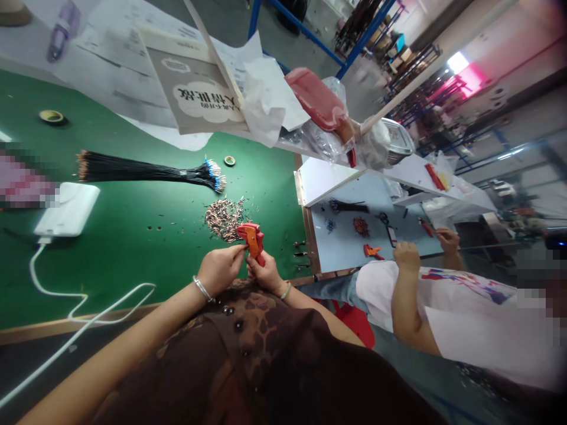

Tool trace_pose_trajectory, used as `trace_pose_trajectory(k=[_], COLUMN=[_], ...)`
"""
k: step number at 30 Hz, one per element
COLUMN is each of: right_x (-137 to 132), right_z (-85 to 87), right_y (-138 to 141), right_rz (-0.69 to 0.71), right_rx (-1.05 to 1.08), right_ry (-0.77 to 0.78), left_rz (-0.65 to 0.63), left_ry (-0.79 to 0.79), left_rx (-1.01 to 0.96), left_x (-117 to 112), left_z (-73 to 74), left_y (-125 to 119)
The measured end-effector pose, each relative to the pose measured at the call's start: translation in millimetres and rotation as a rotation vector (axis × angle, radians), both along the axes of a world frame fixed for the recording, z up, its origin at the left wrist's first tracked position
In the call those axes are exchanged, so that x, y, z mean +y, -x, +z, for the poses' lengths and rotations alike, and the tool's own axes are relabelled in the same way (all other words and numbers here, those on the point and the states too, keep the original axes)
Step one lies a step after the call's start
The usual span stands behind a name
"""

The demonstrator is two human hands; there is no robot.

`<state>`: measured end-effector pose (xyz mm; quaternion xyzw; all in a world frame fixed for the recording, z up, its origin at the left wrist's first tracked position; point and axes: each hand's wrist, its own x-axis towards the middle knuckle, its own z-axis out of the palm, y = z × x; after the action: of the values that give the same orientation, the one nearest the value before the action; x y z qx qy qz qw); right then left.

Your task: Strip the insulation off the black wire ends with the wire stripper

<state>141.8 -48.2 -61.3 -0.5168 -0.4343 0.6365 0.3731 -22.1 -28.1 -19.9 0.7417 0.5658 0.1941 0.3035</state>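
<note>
My right hand (266,273) is closed around the handles of a red and orange wire stripper (253,241), held upright at the table's near side. Close against the tool, my left hand (224,268) has its fingers pinched together; what they hold is too small to make out. Just beyond the stripper lies a loose pile of short copper-coloured and dark wire scraps (224,218). A tied bundle of black wires (146,169) lies farther back, with copper-coloured ends at left and blue and silvery ends at right.
On the green table (133,254) are a white power bank (67,208) with a white cable (42,277) and tape rolls (52,117). A shelf with papers and a booklet (195,88) runs along the back. At right, a co-worker (407,283) sits at another table.
</note>
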Motion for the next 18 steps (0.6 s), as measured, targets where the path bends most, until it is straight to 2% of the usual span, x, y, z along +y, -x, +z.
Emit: trace_pose_trajectory(k=[4,8,12,18], right_x=[6.3,12.1,14.9,18.3], right_z=[-0.5,12.5,24.9,27.9], right_y=[-5.3,-23.6,-35.7,-28.8], right_rz=[0.029,0.137,0.239,0.269], right_rx=[0.111,0.253,0.339,0.423], right_ry=[0.082,0.076,0.158,0.329], left_rz=[0.085,0.155,0.205,0.193], left_ry=[0.098,0.158,0.162,0.103], left_rx=[-0.144,-0.272,-0.36,-0.512], left_x=[3.1,4.7,5.9,12.3], left_z=[-12.8,-19.6,-18.9,-9.9], left_y=[7.4,27.0,40.1,38.8])
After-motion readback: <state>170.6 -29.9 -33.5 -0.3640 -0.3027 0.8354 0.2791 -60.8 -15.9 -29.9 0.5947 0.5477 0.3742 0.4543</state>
